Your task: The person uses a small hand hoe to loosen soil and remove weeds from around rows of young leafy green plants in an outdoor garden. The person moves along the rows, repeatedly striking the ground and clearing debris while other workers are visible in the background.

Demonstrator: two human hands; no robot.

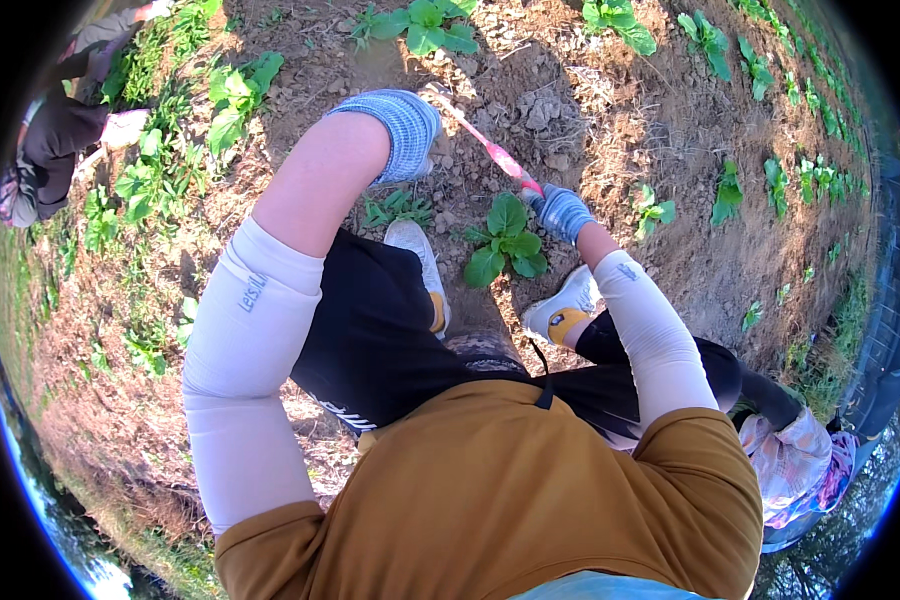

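Lettering [252, 292] marks 2 white sleeves [245, 345] and black trousers [370, 310].

Dry brown soil [660, 130], sun-dappled

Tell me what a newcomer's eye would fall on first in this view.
First, the mustard-brown shirt, filling the lower middle. Next, the pink-and-red tool handle in the gloved right hand, slanting up and left past the gloved left hand. Then the leafy green plant near the centre, between the pale left shoe and right shoe.
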